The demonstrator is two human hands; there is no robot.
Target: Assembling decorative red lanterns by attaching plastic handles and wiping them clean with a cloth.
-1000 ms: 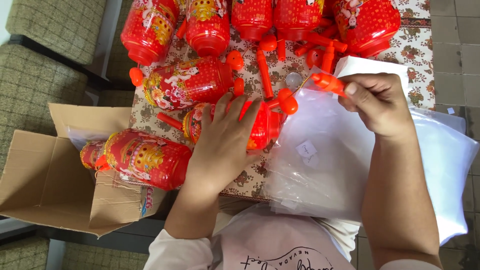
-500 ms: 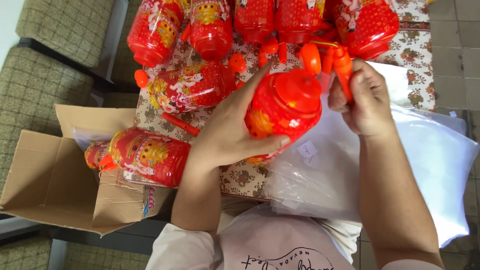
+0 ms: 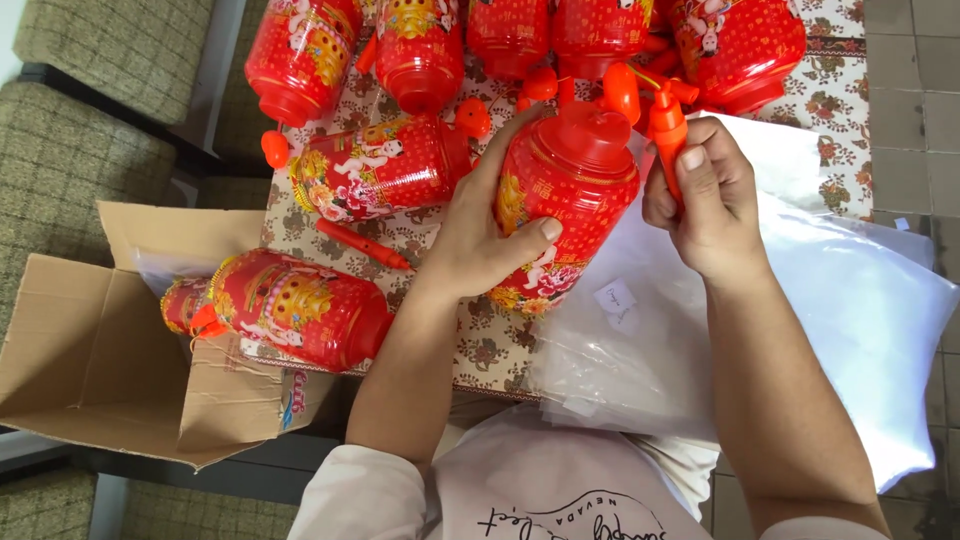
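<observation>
2 hands at work on 1 red plastic lantern printed with gold and flowers (image 3: 560, 200), raised just above the floral-cloth tabletop (image 3: 480, 350).

We see the left hand (image 3: 480, 240) wrapped around the lantern's side, gripping it upright, while the right hand (image 3: 710, 200) pinches a slim orange plastic handle stick (image 3: 668, 130) beside the lantern's red cap. We judge the stick is being fitted; it must line up with the cap. More red lanterns (image 3: 300, 310) lie around, beside clear plastic bags (image 3: 850, 300) and an open cardboard box (image 3: 90, 360).

Left hand (image 3: 480, 245): gripping a red lantern (image 3: 565, 200) above the patterned table (image 3: 480, 350).
Right hand (image 3: 705, 200): pinching an orange handle stick (image 3: 668, 135).
Cardboard box (image 3: 80, 370): sitting open, lower left.
</observation>
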